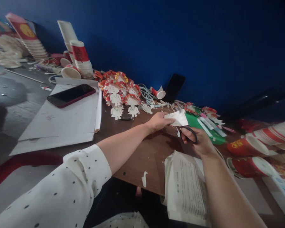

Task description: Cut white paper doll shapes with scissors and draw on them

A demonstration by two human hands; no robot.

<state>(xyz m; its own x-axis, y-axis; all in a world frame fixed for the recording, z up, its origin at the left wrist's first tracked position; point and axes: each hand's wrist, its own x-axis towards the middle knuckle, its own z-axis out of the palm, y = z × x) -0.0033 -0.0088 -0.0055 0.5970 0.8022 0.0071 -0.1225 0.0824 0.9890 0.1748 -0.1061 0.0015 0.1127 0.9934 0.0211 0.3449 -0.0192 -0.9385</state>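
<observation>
Between the thumb and fingers of my left hand (159, 121) is a small piece of white paper (177, 118), held above the brown table (142, 144). My right hand (199, 141) grips black-handled scissors (191, 134) just below and to the right of the paper. The scissor blades are mostly hidden, so I cannot tell how far apart they stand. A thin paper scrap (178, 132) hangs or lies beside the scissors. Behind my left hand sit several white paper figures (133, 106) with red frilled tops.
An open paper packet (185, 186) lies under my right forearm. Green sheet (192, 122) with markers (210, 123) is beyond my right hand. A phone (71, 95) rests on a white box (61, 123) at left. Red paper cups (248, 146) are at right; stacked cups (82, 58) stand behind.
</observation>
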